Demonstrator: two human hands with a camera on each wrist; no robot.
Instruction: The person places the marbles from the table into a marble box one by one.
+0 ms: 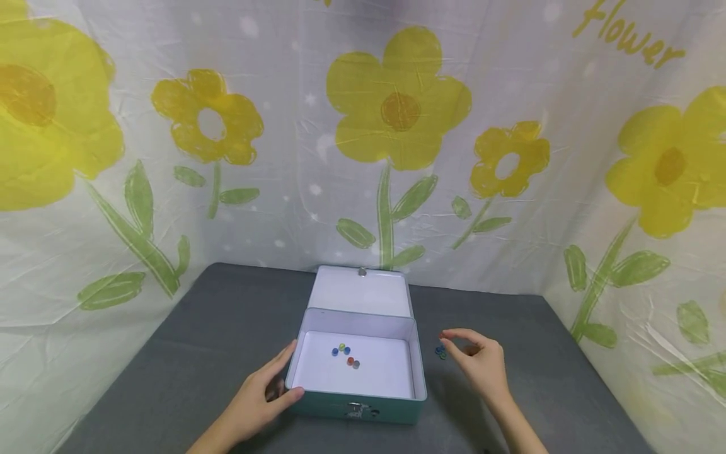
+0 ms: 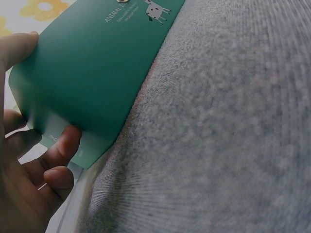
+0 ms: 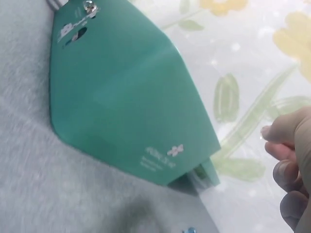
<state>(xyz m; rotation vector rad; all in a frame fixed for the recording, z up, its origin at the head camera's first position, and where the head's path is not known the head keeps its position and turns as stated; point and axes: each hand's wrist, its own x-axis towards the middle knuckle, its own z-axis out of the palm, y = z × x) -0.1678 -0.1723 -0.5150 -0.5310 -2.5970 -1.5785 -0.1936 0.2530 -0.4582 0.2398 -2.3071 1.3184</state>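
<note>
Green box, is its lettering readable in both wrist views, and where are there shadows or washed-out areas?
Left wrist: "ANIMAL" on the green box is readable, smaller print soft; right wrist: side lettering is too blurred to read, and the flowered curtain looks washed out; head: a soft shadow falls on the grey table near the right hand.

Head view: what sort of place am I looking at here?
Probably a curtained-off tabletop workspace, though the wider room isn't visible. A flower-print curtain hangs behind and beside a dark table, on which an open green box stands.
</note>
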